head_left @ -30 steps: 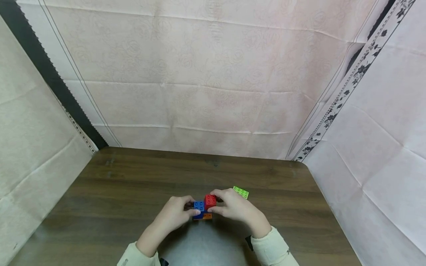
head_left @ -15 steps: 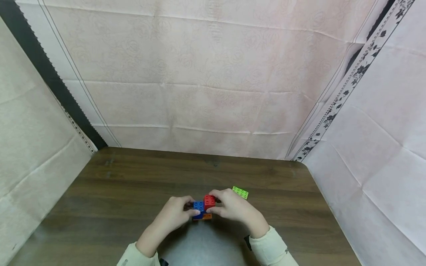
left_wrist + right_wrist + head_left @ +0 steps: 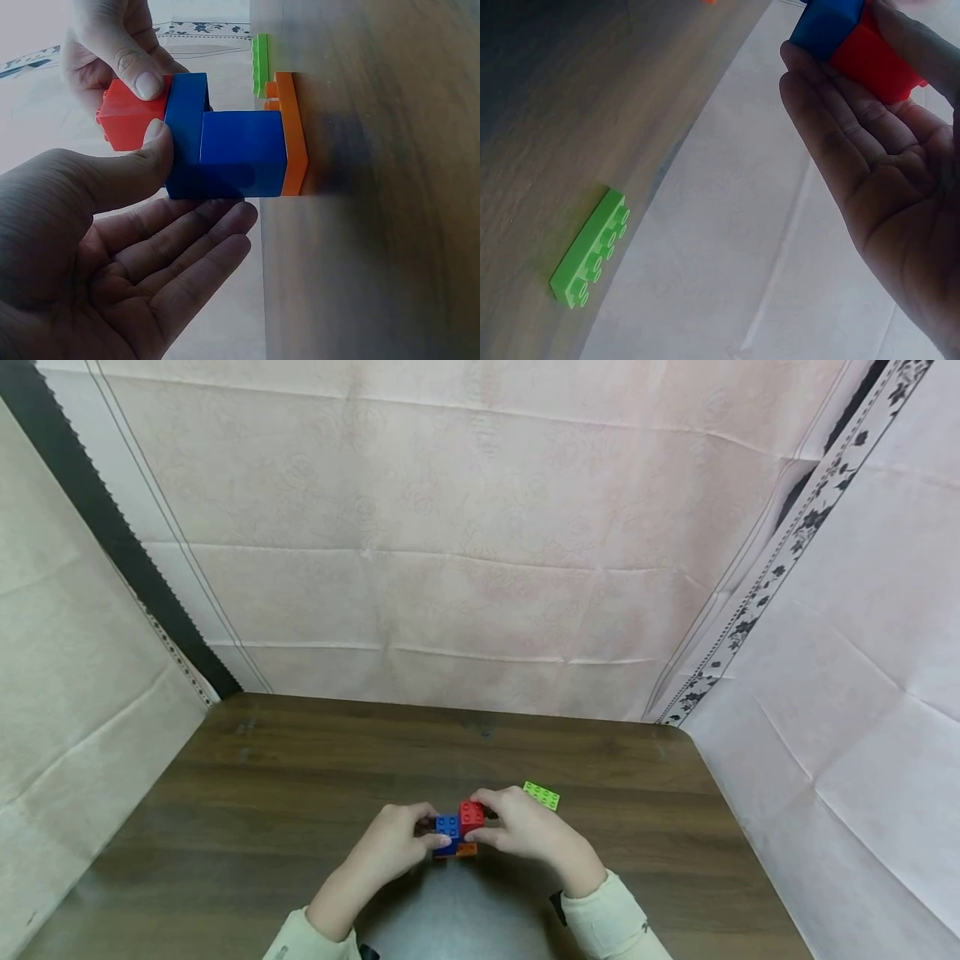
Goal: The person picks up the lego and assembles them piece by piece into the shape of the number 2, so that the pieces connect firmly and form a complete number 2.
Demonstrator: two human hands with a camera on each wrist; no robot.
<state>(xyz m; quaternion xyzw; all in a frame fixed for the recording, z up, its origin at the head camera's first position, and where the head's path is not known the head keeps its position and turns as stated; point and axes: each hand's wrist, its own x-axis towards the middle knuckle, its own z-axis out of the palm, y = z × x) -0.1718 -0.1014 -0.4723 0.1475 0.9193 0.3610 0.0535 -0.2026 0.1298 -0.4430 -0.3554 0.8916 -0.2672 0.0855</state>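
A small stack of toy building blocks stands on the table between both hands. An orange plate (image 3: 295,146) forms its base, with a blue brick (image 3: 244,139) above it. Over that lies a thinner blue piece (image 3: 184,112), and the red brick (image 3: 472,814) sits on top at the right. My left hand (image 3: 393,843) pinches the blue part from the left, its thumb on the near face. With thumb and fingers, my right hand (image 3: 528,827) holds the red brick. In the right wrist view its fingertips also reach the blue piece (image 3: 829,26).
A lime green plate (image 3: 542,795) with studs up lies on the table just beyond my right hand. The brown wooden table (image 3: 337,752) ends at a pale cloth backdrop (image 3: 465,568), and similar cloths hang at left and right.
Almost nothing differs. Both hands keep their hold on the stack, and the right hand has shifted only very slightly to the left.
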